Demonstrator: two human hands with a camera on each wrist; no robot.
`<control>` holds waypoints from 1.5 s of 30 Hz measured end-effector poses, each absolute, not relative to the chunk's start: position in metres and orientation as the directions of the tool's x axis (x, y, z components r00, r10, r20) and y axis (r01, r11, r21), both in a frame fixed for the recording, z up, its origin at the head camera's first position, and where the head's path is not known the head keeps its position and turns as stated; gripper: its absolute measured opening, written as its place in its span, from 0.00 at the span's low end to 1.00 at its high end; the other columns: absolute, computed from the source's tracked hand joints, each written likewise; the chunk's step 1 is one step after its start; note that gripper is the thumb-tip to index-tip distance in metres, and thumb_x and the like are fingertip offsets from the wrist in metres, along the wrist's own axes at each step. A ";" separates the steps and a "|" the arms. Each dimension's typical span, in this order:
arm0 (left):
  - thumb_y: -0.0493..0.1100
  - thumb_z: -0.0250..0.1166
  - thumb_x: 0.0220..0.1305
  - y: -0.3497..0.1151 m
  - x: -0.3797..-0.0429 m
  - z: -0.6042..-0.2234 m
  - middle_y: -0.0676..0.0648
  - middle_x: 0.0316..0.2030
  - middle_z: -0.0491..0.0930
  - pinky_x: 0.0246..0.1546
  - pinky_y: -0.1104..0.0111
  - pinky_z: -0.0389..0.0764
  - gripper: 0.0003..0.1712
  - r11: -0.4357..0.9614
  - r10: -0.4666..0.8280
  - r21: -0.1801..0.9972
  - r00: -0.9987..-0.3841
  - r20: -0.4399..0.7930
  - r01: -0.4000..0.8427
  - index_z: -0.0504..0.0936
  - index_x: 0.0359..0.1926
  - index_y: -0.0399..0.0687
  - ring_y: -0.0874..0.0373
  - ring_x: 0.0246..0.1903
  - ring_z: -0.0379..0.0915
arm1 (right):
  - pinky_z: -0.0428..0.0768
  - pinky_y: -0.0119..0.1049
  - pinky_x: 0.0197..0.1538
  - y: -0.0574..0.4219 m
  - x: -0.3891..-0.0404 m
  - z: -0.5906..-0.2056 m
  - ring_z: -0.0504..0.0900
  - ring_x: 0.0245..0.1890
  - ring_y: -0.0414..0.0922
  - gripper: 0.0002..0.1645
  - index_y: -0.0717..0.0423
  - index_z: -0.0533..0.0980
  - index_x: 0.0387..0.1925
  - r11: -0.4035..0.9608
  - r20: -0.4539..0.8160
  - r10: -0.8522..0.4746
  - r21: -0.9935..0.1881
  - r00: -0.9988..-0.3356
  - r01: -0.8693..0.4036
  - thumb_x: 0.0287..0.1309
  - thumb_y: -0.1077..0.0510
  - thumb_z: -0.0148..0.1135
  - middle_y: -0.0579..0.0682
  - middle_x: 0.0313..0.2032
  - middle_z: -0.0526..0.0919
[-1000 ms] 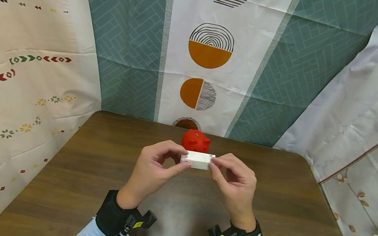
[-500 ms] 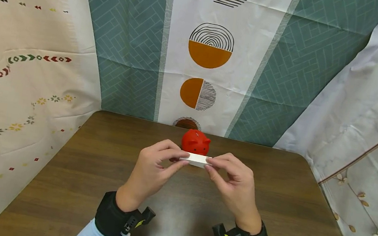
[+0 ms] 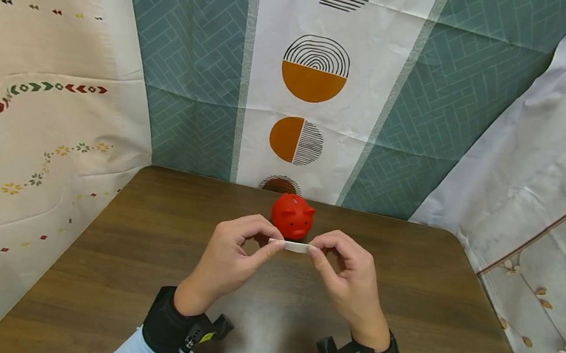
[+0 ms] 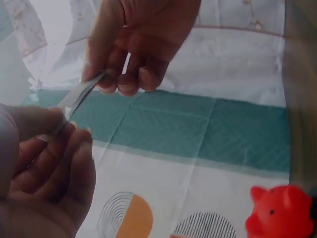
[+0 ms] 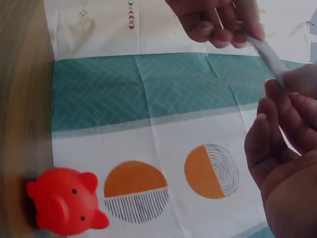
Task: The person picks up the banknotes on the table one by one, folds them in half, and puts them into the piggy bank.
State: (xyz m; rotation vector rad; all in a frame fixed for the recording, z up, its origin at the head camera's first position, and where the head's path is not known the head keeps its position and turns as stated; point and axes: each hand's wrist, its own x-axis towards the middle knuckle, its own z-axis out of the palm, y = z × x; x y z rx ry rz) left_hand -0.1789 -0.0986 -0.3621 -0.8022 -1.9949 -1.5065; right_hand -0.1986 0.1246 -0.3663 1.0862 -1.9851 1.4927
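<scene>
Between my two hands is a small folded white paper, narrow and seen nearly edge-on in the head view. My left hand pinches its left end between thumb and fingers. At the opposite end, the thumb and fingers of my right hand pinch it too. Both wrist views show the paper as a thin flat strip stretched from one hand to the other, its ends hidden by the fingers. Just beyond the paper, a red piggy bank stands on the table, facing me.
The brown wooden table spreads out under both hands. Behind it hangs a green and white patterned cloth. Pale printed cloths close in the sides. Each wrist wears a black band with a small camera.
The white paper has gone from a wider strip with dark print showing to a thin sliver. It has dropped slightly nearer, uncovering more of the piggy bank. Both hands kept their pinch.
</scene>
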 end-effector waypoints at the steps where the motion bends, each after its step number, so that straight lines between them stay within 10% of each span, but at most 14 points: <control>1: 0.34 0.73 0.62 -0.098 -0.179 -0.363 0.51 0.31 0.84 0.31 0.69 0.83 0.03 0.180 0.160 0.685 -0.709 0.687 0.705 0.87 0.37 0.43 0.61 0.30 0.76 | 0.83 0.27 0.37 0.124 -0.198 -0.367 0.78 0.33 0.39 0.14 0.59 0.82 0.41 0.088 0.721 -0.335 -0.617 -0.607 -0.782 0.57 0.76 0.67 0.52 0.34 0.83; 8: 0.33 0.69 0.66 -0.089 -0.177 -0.368 0.48 0.31 0.84 0.32 0.67 0.85 0.03 0.056 0.214 0.748 -0.740 0.638 0.661 0.85 0.38 0.44 0.60 0.30 0.75 | 0.71 0.30 0.21 0.114 -0.194 -0.371 0.72 0.26 0.38 0.15 0.57 0.83 0.39 -0.002 0.715 -0.331 -0.654 -0.616 -0.757 0.57 0.77 0.65 0.48 0.28 0.81; 18: 0.33 0.68 0.66 -0.083 -0.178 -0.370 0.49 0.29 0.84 0.27 0.69 0.82 0.05 0.080 0.218 0.679 -0.678 0.702 0.730 0.86 0.36 0.47 0.63 0.28 0.75 | 0.86 0.34 0.29 0.105 -0.192 -0.374 0.81 0.27 0.42 0.13 0.63 0.83 0.38 -0.098 0.740 -0.306 -0.651 -0.599 -0.753 0.57 0.79 0.63 0.55 0.28 0.83; 45: 0.31 0.69 0.65 -0.088 -0.174 -0.367 0.42 0.30 0.87 0.34 0.62 0.89 0.02 -0.015 0.161 0.778 -0.766 0.622 0.628 0.87 0.38 0.39 0.54 0.26 0.84 | 0.81 0.32 0.25 0.107 -0.194 -0.375 0.78 0.22 0.42 0.08 0.66 0.83 0.37 -0.202 0.770 -0.244 -0.635 -0.590 -0.745 0.60 0.77 0.63 0.54 0.24 0.82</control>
